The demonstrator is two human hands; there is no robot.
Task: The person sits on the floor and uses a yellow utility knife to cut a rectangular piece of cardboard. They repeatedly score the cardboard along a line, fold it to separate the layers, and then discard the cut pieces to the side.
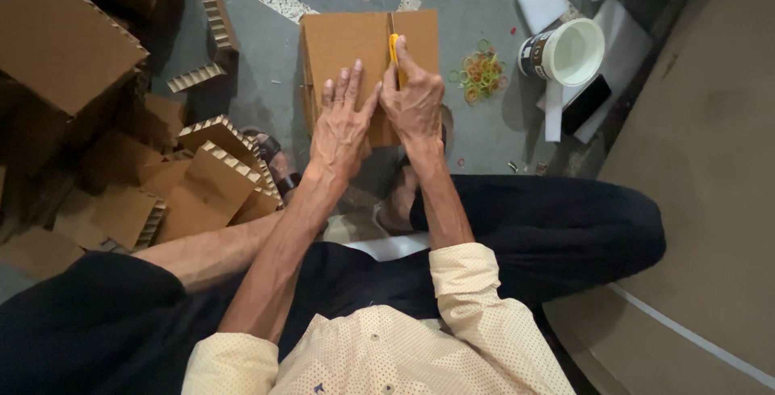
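My left hand [343, 125] lies flat, fingers spread, pinning the cardboard sheet [367, 48] on the floor at upper centre. My right hand [413, 100] is closed around a yellow knife [394, 52] on the sheet. The cardboard seems light, stiff and prone to sliding, so I judge it best held flat beside the blade.

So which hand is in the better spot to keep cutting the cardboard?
The right hand, most likely. Its fingers are wrapped around the yellow cutter, whose tip sits on the cardboard sheet. The left hand lies flat on the sheet beside it, well placed only for holding it down.
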